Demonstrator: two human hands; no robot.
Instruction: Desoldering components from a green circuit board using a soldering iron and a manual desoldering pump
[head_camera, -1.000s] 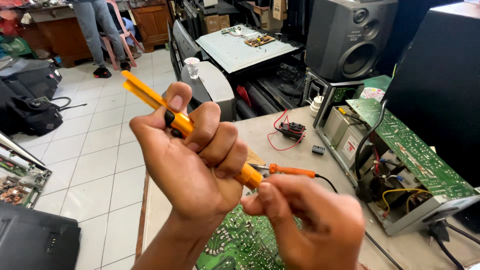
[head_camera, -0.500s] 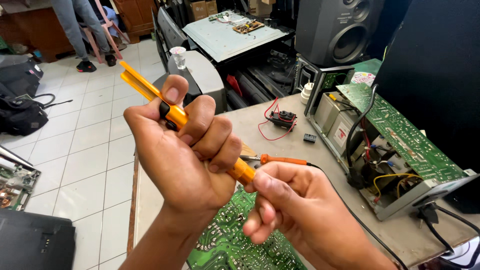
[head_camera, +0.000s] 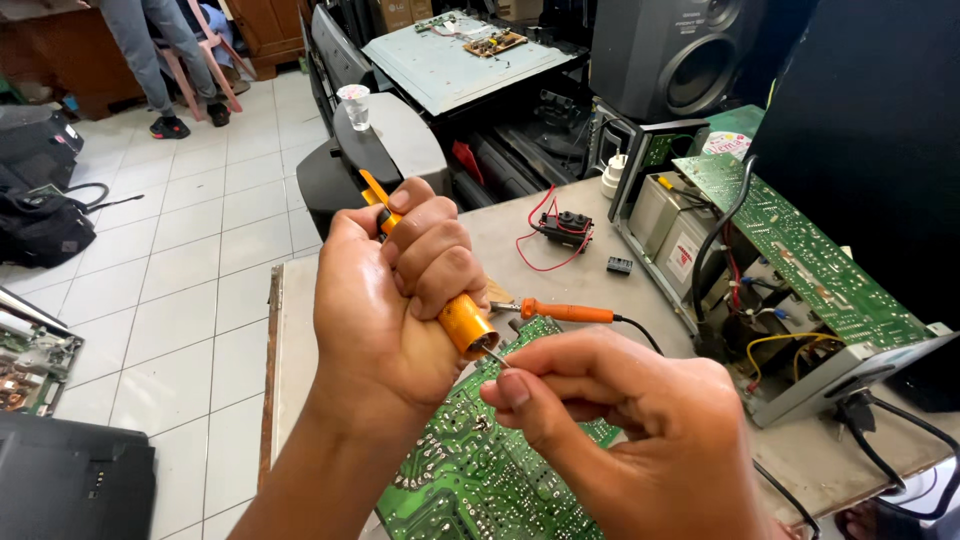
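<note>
Our left hand (head_camera: 385, 300) grips the orange plastic desoldering pump (head_camera: 462, 318); our right hand (head_camera: 640, 430) pinches its thin metal tip (head_camera: 494, 356), above the green circuit board (head_camera: 480, 480) at the bench's near edge.

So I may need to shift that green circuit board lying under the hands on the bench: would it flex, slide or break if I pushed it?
The green circuit board looks like a thin flat panel, so probably fairly stiff and light. It lies flat on the smooth bench, so a push would likely slide it. Its dense solder points suggest handling by the edges.
</note>
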